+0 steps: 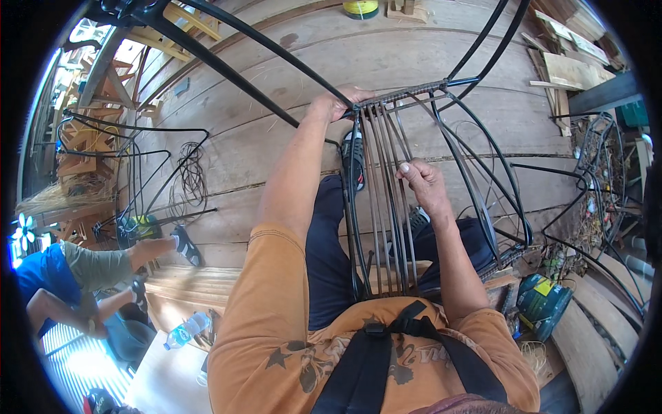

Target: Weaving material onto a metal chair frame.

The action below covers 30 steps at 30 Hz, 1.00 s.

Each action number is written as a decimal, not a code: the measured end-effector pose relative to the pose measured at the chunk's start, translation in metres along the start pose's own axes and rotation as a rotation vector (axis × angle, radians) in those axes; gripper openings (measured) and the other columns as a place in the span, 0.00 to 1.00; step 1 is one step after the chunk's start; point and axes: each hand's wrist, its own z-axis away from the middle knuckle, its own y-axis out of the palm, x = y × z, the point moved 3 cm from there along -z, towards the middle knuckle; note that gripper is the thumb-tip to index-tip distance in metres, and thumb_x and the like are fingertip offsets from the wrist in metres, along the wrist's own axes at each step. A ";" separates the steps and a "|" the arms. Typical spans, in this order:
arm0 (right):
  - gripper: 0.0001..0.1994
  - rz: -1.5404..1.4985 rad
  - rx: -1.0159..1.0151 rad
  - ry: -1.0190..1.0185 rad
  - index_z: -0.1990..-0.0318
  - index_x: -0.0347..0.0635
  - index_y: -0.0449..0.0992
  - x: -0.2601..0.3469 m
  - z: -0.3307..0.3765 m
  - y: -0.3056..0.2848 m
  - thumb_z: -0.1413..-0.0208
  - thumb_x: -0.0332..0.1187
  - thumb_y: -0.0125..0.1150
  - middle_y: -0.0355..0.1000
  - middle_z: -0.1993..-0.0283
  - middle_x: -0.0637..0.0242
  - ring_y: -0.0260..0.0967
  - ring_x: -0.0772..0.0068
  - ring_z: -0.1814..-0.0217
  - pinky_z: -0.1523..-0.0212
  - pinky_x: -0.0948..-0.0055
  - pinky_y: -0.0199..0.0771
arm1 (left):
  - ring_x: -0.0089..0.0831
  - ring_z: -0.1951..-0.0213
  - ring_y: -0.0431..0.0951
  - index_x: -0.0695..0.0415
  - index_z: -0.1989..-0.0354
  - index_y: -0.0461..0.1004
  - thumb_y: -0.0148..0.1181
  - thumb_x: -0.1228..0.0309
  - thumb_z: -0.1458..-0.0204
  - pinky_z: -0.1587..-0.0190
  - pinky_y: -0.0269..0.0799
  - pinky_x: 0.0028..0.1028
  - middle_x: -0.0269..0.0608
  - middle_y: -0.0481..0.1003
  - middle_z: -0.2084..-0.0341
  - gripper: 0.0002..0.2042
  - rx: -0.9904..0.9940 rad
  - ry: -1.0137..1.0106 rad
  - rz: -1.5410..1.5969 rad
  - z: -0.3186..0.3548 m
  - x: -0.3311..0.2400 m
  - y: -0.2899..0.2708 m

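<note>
the chair-like frame of black bent metal rod [222, 72] stands across the seated person's lap and legs, its near end close to the body, its long bars reaching away over the wooden plank floor [241, 165]; propped so, it probably stays steady and within easy reach of both arms. flat brown strands [392, 200] run lengthwise from the dark wrapped crossbar [403, 94] toward the person's waist, side by side with narrow gaps.

the left hand [338, 105] is at the far left corner of the frame, where a bar meets the crossbar, seemingly to brace it; its fingers pass partly out of sight, so i cannot tell whether they close right round. the right hand [425, 183] is curled into a fist over the strands, thumb uppermost, clamped on one strand about midway along, likely to keep it taut.

a loose coil of dark cord [192, 172] lies on the floor to the left, out of the way of the feet. a clear plastic bottle with a blue label [186, 330] lies on a pale worktop [155, 369] beside the person, perhaps parked there to be handy.
</note>
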 end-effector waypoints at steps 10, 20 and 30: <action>0.14 0.133 -0.081 -0.296 0.77 0.35 0.72 0.018 0.017 -0.007 0.45 0.36 0.52 0.67 0.63 0.59 0.63 0.75 0.58 0.59 0.77 0.60 | 0.18 0.76 0.68 0.60 0.72 0.75 0.52 0.65 0.49 0.73 0.65 0.19 0.30 0.72 0.78 0.11 0.054 0.031 -0.010 -0.008 0.000 -0.001; 0.23 0.867 0.021 0.407 0.64 0.32 0.73 -0.011 -0.044 -0.016 0.46 0.48 0.45 0.69 0.65 0.40 0.67 0.45 0.57 0.57 0.59 0.65 | 0.20 0.74 0.68 0.61 0.74 0.74 0.51 0.67 0.49 0.70 0.64 0.20 0.31 0.71 0.78 0.10 0.059 0.057 -0.028 -0.006 0.000 -0.002; 0.15 -0.246 -0.020 0.255 0.62 0.34 0.71 -0.049 -0.084 0.019 0.43 0.39 0.48 0.67 0.79 0.70 0.62 0.80 0.76 0.75 0.78 0.62 | 0.18 0.75 0.69 0.60 0.72 0.74 0.52 0.65 0.49 0.72 0.66 0.21 0.30 0.72 0.78 0.10 0.049 0.083 -0.044 -0.020 0.012 -0.014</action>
